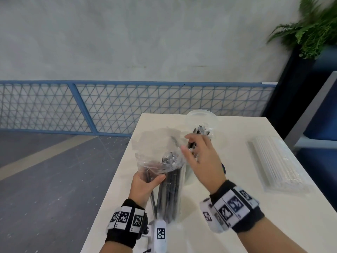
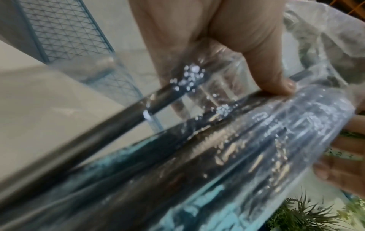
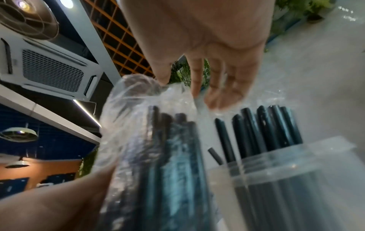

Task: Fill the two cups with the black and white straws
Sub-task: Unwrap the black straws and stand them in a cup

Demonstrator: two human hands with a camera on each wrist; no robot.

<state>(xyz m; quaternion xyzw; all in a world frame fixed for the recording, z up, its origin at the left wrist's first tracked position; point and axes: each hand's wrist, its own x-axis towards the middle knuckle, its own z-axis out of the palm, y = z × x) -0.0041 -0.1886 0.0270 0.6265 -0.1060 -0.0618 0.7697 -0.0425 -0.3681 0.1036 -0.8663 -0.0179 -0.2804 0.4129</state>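
My left hand [image 1: 148,180] grips a clear plastic bag of black straws [image 1: 169,189], held upright over the white table [image 1: 237,212]; its thumb [image 2: 272,75] presses the film. My right hand [image 1: 186,145] hovers at the bag's crumpled mouth [image 3: 142,96] with fingers [image 3: 221,93] loosely spread and nothing in them. Just behind it a clear cup [image 3: 286,171] stands with several black straws [image 1: 201,130] poking out. A second clear cup's rim [image 1: 201,114] shows farther back. A sealed pack of white straws [image 1: 275,165] lies flat on the table at the right.
The table's left edge [image 1: 116,179] drops to a grey floor right beside my left hand. A blue mesh fence [image 1: 127,106] runs behind the table. A potted fern [image 1: 313,28] and a blue seat stand at the far right.
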